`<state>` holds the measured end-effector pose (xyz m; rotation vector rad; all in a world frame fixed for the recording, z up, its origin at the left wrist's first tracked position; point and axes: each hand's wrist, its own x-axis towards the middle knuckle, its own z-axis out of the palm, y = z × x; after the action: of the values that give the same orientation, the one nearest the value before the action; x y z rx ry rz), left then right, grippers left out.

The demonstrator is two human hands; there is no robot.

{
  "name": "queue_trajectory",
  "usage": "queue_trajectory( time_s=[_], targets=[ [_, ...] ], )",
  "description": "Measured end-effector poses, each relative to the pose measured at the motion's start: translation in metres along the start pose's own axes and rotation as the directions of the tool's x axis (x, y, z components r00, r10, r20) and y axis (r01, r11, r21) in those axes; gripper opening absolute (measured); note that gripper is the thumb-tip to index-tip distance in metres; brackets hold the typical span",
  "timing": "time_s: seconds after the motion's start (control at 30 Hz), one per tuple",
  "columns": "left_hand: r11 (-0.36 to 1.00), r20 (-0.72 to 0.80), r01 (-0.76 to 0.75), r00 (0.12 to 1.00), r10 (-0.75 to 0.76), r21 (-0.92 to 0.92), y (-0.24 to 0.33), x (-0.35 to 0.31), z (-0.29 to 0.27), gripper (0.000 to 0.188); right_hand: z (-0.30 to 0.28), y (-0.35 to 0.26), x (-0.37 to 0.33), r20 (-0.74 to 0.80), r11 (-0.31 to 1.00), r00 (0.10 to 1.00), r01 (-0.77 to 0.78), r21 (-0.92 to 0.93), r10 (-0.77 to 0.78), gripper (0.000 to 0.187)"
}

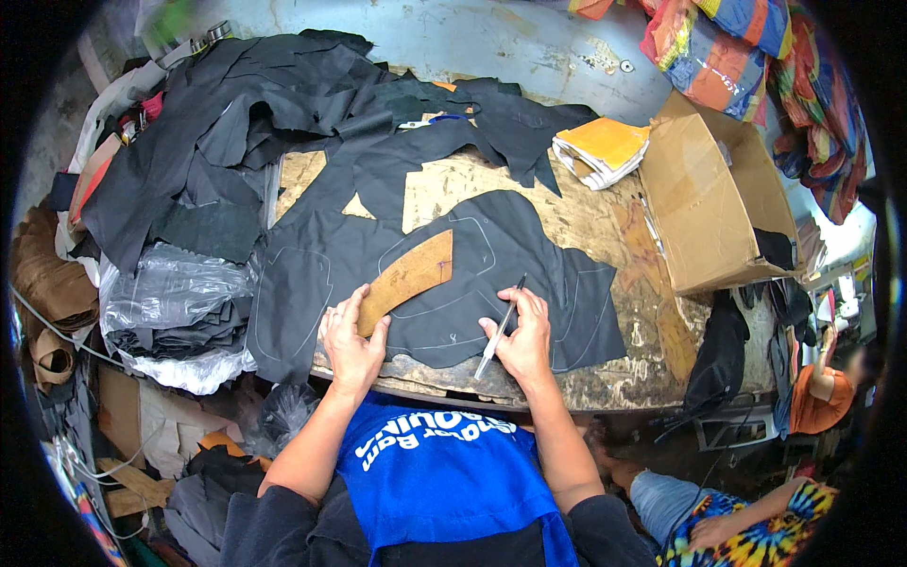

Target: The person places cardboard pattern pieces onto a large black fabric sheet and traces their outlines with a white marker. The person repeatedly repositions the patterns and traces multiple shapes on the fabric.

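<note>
A large black leather piece [416, 331] lies over the near part of the worn wooden table, with pale outlines drawn on it. On top of it rests a curved tan pattern piece [416, 274], slanting up to the right. My left hand [355, 340] grips the lower left end of this pattern, thumb and fingers on either side. In my right hand [523, 331] is a slim clear pen [501, 326], held between thumb and fingers. The pen slants, one end pointing up and away, the other toward the table's near edge. The right hand sits right of the pattern, apart from it.
Black leather scraps [255, 104] heap across the far left. Plastic-wrapped dark pieces [179, 302] stand at the left. A cardboard box [699, 217] and a folded yellow-and-white cloth [605, 146] occupy the right side. Two other people appear at the lower right, one in an orange top [820, 402].
</note>
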<state>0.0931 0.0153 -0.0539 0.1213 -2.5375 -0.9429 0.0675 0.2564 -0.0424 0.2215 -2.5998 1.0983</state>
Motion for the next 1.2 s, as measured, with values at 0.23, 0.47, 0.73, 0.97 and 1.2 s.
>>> queue_trajectory(
  time_s=[0.23,0.47,0.73,0.97,1.2],
  targets=[
    [0.955,-0.229,0.019,0.969,-0.091,-0.295,-0.007,-0.003,0.003,0.045,0.002,0.013,-0.002,-0.115,0.917,0.989,-0.037,0.397,0.09,0.033],
    [0.907,-0.174,0.115,0.964,-0.199,-0.404,-0.008,-0.004,0.001,0.049,-0.059,0.05,0.006,0.23,0.853,0.962,-0.242,0.463,0.149,0.039],
    [0.907,-0.218,0.073,0.96,-0.177,-0.415,-0.012,-0.005,0.006,0.047,-0.145,0.093,0.054,0.249,0.966,0.934,-0.26,-0.015,0.255,0.032],
    [0.828,-0.17,0.089,0.961,-0.217,-0.553,-0.003,-0.007,0.004,0.044,-0.147,0.065,0.067,-0.158,0.966,0.987,-0.006,-0.26,-0.036,0.032],
    [0.578,0.075,0.236,0.955,-0.288,-0.781,0.028,-0.024,0.007,0.048,-0.048,0.01,-0.006,-0.018,0.773,0.963,-0.203,0.601,0.267,0.016]
  ],
)
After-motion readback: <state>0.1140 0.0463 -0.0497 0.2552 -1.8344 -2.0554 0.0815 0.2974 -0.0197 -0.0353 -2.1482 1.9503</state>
